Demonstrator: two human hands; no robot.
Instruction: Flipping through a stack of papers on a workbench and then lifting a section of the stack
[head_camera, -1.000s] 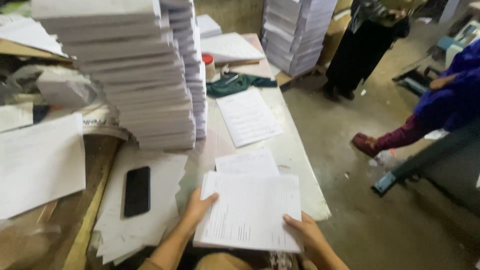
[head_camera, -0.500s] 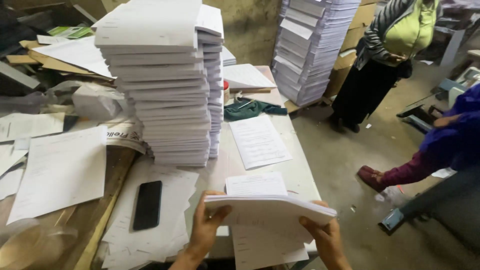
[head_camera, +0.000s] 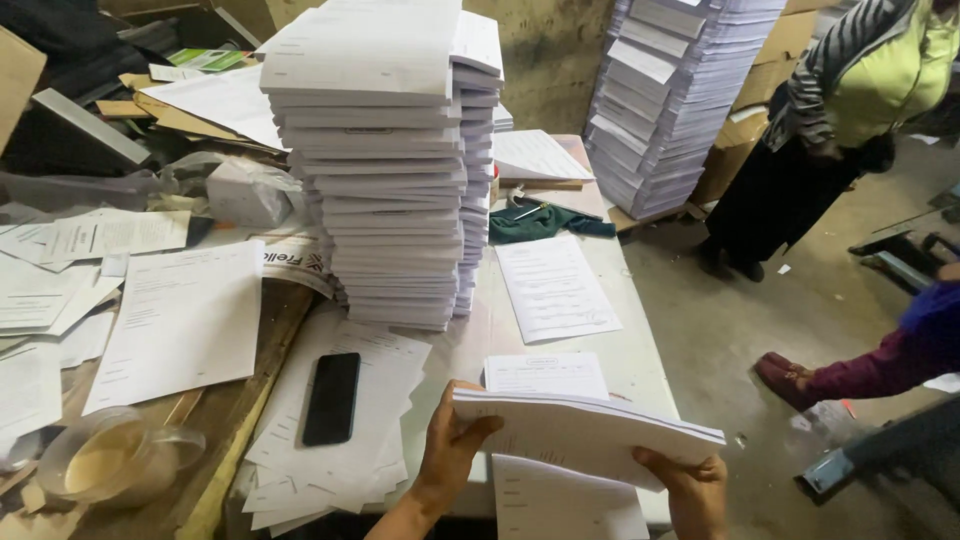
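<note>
The left hand (head_camera: 450, 455) and right hand (head_camera: 690, 490) are each closed on an end of the sheaf of paper (head_camera: 585, 430), held raised above the tabletop (head_camera: 640, 350). The sheaf looks moderately heavy, limp and prone to slipping; grip both short edges, fingers beneath.

Thick white sheaf of printed paper sheets (head_camera: 590, 432) was lying flat on the pale tabletop (head_camera: 640, 350) a second ago; now lifted clear, near edge-on. Left hand (head_camera: 452, 450) grips it at 9 o'clock, right hand (head_camera: 690, 480) at 4 o'clock. Loose printed sheets (head_camera: 545, 375) beneath now exposed. Person in green top (head_camera: 885, 70) entered at 2 o'clock.
</note>
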